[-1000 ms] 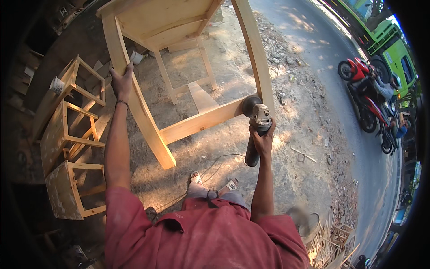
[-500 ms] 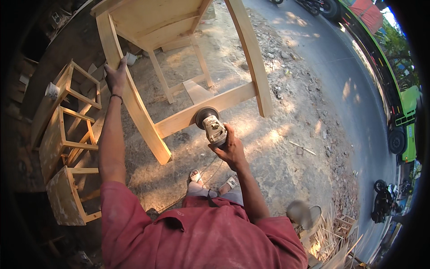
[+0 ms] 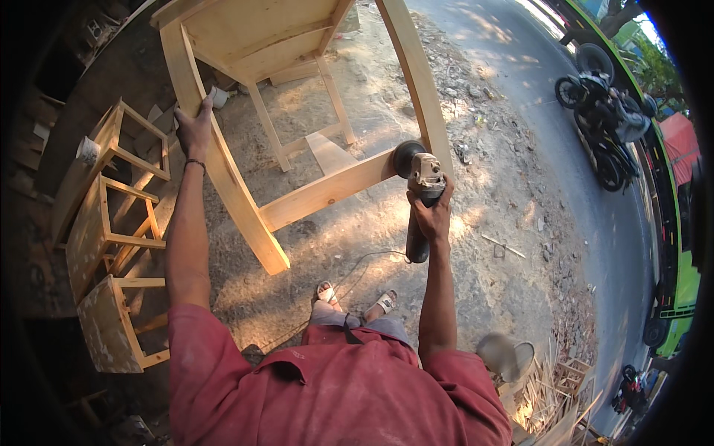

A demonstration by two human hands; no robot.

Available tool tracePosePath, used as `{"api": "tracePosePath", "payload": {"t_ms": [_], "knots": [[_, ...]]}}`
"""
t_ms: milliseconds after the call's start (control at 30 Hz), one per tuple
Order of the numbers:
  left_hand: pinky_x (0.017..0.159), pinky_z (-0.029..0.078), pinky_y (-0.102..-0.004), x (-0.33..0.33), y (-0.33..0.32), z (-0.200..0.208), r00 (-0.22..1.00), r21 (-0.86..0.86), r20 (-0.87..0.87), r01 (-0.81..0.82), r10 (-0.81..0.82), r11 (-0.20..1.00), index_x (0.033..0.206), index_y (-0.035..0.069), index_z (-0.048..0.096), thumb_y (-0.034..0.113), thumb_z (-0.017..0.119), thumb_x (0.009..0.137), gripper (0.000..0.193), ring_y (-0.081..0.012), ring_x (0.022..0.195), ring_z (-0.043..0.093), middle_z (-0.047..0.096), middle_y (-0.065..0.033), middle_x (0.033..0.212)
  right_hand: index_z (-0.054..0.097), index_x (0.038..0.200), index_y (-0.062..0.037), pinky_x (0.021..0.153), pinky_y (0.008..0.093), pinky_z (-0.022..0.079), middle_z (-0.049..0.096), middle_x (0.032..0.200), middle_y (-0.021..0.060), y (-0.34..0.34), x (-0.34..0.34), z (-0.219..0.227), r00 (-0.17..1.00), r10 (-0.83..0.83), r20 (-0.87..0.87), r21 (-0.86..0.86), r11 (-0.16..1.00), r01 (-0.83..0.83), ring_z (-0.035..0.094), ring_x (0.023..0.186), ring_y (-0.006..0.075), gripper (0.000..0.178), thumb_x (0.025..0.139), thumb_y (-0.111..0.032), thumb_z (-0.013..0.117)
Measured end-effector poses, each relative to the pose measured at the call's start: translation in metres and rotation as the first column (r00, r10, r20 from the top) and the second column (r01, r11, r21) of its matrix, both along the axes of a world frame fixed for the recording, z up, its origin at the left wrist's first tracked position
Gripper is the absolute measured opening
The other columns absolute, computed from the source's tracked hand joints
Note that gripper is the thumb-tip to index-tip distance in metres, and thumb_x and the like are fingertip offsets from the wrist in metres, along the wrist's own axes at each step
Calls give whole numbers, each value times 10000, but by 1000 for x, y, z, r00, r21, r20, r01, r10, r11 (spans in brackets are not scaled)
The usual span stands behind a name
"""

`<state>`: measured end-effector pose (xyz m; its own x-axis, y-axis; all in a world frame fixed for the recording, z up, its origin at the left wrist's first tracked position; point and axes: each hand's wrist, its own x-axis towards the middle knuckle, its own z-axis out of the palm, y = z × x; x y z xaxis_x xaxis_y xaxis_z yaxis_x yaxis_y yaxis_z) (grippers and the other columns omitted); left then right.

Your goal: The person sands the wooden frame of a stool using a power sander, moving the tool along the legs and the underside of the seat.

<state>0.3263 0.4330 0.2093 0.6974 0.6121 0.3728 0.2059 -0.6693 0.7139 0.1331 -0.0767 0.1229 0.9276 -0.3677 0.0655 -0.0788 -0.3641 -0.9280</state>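
Note:
A pale wooden chair frame (image 3: 260, 44) stands tilted in front of me, its legs toward me. My left hand (image 3: 195, 134) is closed round the upper part of its left leg (image 3: 236, 204). In my right hand (image 3: 433, 217) is an angle grinder (image 3: 426, 169) with a dark round disc (image 3: 407, 157). That disc is against the right end of the crossbar (image 3: 327, 190), close to the right leg (image 3: 421, 82), whose lower end the tool and hand partly hide. The grinder's black body hangs below my fingers, and a cord (image 3: 364, 259) trails toward my feet.
Several wooden frames (image 3: 111, 230) stand at the left. Wood scraps (image 3: 554, 394) and a blurred round thing (image 3: 497, 355) lie at lower right. Rubble (image 3: 476, 141) borders the road (image 3: 520, 67), where a motorcycle (image 3: 606, 126) and a green truck (image 3: 678, 290) show.
My right hand has moved the grinder rightward along the crossbar, from near its middle to its right end. My left hand stays on the leg. Vehicles on the road have shifted.

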Motion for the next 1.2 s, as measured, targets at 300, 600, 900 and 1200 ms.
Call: {"api": "tracePosePath", "payload": {"t_ms": [300, 600, 900, 1200], "knots": [[951, 537, -478, 3, -5, -1, 999, 5, -54, -6, 6, 1000, 1351, -88, 466, 749, 686, 795, 1028, -453, 1139, 661, 661, -313, 1217, 245, 1511, -112, 775, 514, 569, 708, 1039, 272, 61, -34, 2, 908, 416, 51, -241, 888, -392, 707, 932, 474, 922, 801, -287, 806], [978, 522, -466, 4, 11, -5, 1000, 54, 8, 3, -4, 999, 1346, -110, 460, 729, 687, 819, 1017, -452, 1160, 648, 649, -318, 1234, 282, 1481, -144, 774, 505, 584, 733, 1039, 260, 11, -9, 1, 978, 195, 73, -62, 980, -190, 727, 940, 459, 913, 796, -341, 852], [958, 533, -473, -5, -1, 2, 1000, 70, -2, 7, -7, 997, 1290, -86, 484, 696, 687, 845, 922, -441, 1128, 667, 659, -310, 1209, 325, 1455, -184, 843, 504, 574, 720, 1143, 223, -15, 29, 25, 993, 113, 38, -19, 994, -112, 730, 1000, 427, 871, 783, -309, 866], [954, 537, -468, -5, -3, 2, 1000, 18, 21, 0, -1, 1000, 1279, -83, 491, 675, 723, 822, 915, -437, 1130, 669, 669, -303, 1199, 311, 1461, -163, 846, 489, 583, 723, 1128, 232, -16, -12, -19, 999, 31, 21, 10, 999, -31, 733, 1008, 421, 889, 785, -287, 875]]}}
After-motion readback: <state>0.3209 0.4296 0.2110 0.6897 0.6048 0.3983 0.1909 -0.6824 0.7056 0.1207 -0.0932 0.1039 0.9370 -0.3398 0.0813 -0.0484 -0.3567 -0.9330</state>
